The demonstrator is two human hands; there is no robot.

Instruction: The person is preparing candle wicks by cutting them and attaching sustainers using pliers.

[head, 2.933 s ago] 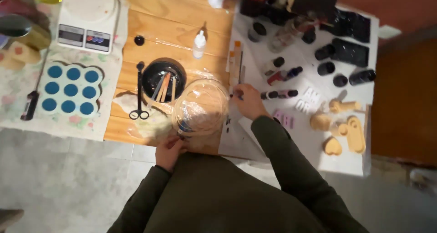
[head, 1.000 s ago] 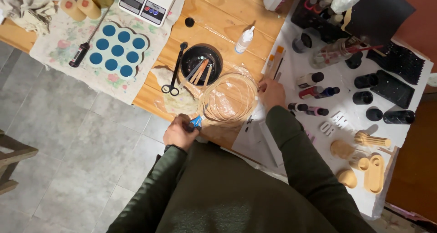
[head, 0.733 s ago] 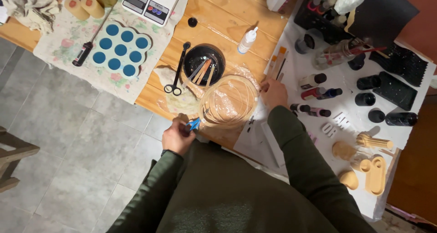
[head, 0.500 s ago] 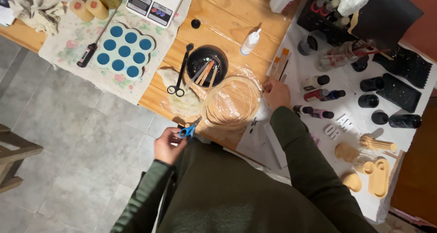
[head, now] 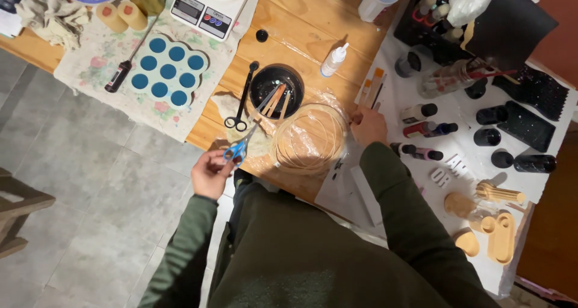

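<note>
Head view: left hand (head: 210,172) gripped blue scissors (head: 238,150) centre-left, right hand (head: 368,125) pressed flat beside clear cup (head: 309,139). Best kept blades angled away, cup steadied.

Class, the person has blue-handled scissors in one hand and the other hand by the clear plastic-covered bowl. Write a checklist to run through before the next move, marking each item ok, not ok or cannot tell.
1. Left hand grips the blue-handled scissors: ok.
2. Scissor blades closed: cannot tell, too small.
3. Right hand rests on the table beside the clear plastic-covered bowl, clear of the scissors: ok.
4. Bowl sits fully on the wooden table: ok.
5. Black-handled scissors lie apart from both hands: ok.
6. Plastic film taut over the bowl: cannot tell.
</note>
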